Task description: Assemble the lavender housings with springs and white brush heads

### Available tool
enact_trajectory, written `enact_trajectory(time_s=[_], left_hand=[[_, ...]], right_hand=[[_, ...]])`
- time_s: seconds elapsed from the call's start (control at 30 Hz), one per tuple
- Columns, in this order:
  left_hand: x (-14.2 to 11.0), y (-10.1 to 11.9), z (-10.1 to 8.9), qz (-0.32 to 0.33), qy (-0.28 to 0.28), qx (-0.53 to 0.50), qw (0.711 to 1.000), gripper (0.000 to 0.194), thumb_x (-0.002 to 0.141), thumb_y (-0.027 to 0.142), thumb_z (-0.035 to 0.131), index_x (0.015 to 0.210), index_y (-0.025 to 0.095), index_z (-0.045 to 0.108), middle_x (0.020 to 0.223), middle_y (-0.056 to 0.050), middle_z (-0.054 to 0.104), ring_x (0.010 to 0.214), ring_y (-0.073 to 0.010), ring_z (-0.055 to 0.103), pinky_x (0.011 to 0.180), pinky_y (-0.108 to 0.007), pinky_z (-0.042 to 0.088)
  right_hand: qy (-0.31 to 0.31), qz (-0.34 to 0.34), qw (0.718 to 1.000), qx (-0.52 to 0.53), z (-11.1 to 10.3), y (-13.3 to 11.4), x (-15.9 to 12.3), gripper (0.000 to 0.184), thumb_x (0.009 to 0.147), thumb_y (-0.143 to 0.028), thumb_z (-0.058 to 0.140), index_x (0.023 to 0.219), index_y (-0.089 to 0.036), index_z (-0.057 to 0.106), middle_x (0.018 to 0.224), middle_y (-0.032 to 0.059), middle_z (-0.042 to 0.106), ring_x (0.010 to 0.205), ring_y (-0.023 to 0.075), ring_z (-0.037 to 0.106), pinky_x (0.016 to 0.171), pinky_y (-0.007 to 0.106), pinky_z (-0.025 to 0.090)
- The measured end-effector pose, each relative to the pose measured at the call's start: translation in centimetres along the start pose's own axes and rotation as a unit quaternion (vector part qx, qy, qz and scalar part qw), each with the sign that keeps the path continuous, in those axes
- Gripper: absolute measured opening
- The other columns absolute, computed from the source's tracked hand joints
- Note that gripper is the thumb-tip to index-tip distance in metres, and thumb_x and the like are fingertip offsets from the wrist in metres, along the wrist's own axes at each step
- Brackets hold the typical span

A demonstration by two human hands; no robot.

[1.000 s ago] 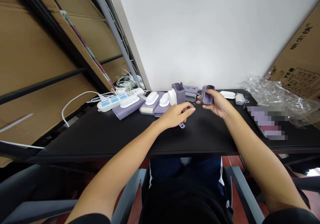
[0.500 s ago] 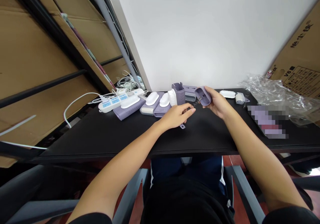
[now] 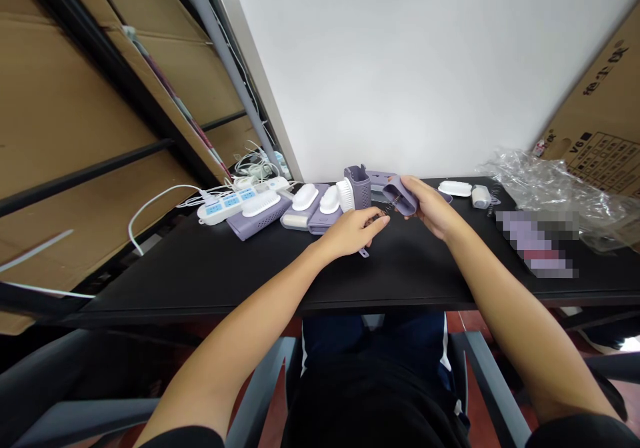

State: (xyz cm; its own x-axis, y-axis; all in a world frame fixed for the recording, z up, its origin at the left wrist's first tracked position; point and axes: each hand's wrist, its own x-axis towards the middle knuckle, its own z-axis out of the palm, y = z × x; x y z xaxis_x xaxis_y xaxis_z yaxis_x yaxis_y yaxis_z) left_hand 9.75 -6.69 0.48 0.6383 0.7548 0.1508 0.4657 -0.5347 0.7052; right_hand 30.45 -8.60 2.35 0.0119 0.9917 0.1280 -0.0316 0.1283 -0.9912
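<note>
- On my head feed, the right hand (image 3: 434, 209) grips the purple shell (image 3: 406, 198) above the table (image 3: 415, 271), fingers wrapped round it, its open mouth tipped towards the left hand (image 3: 356, 229).
- I see the left fingers curled in, thumb close to them; what they pinch is hidden, so I cannot tell.
- A thin spring (image 3: 389, 206) spans the gap between the left fingertips and the shell's mouth.
- A purple tab (image 3: 363, 253) pokes out below the left hand.
- Just beyond that hand I have a white brush (image 3: 345, 195) against an upright purple holder (image 3: 360, 187).
- To my right, a white pad (image 3: 455, 188) lies near a small bottle (image 3: 481, 197).
</note>
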Motion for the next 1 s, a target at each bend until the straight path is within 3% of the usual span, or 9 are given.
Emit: enact_trajectory(time_s=[0.73,1.0], left_hand=[[0.0,0.0,-0.09,-0.004,-0.005,0.02,1.0,0.042,0.101,0.06,0.046,0.096,0.024,0.067,0.054,0.005,0.061,0.054,-0.0161,0.061,0.061,-0.027,0.043],[-0.01,0.13,-0.13,-0.01,0.001,0.014,1.0,0.042,0.101,0.06,0.046,0.097,0.024,0.068,0.055,0.004,0.062,0.056,-0.0167,0.063,0.062,-0.028,0.044]], right_hand=[[0.016,0.002,0.999,-0.042,0.0,0.16,0.21,0.033,0.096,-0.053,0.059,0.104,-0.023,0.068,0.094,0.0032,0.067,0.073,0.0155,0.062,0.053,0.024,0.042],[0.006,0.003,0.998,-0.061,-0.01,0.46,0.32,0.035,0.099,-0.052,0.054,0.114,-0.023,0.069,0.098,0.0032,0.068,0.071,0.0139,0.06,0.053,0.024,0.042]])
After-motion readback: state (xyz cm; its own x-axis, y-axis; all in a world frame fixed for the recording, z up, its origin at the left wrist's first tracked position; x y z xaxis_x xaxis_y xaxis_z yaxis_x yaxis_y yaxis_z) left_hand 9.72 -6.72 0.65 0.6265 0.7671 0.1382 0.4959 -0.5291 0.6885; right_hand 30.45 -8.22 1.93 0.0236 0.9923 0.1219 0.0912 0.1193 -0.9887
